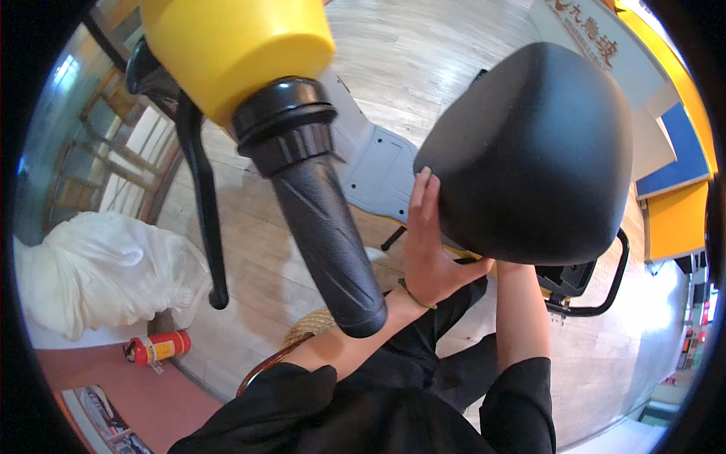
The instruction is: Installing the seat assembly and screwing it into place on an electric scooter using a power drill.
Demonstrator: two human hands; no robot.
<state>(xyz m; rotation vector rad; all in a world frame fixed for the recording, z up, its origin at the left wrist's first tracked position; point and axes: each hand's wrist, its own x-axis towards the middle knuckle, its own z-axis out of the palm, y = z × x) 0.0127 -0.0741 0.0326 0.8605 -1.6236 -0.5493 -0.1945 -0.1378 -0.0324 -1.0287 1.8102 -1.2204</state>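
A black scooter seat (537, 151), broad and rounded, fills the right of the view above the scooter's rear part. My left hand (432, 253) grips its near left edge. The fingers lie up along the side, and the thumb stretches along the lower edge. From the near side my right forearm (522, 314) reaches up to the seat, which hides the right hand and its fingers. Over my left forearm stands the scooter's black handlebar grip (329, 234), touched by neither hand. Beside it are a black brake lever (203, 204) and the yellow front housing (242, 49).
The scooter's grey footboard (382, 170) lies between handlebar and seat; a black rear rail (616, 284) curves out behind. At left are a white cloth-covered heap (113, 272) and a red fire extinguisher (159, 347). A white and yellow counter (658, 113) stands far right on the wood-look floor (431, 45).
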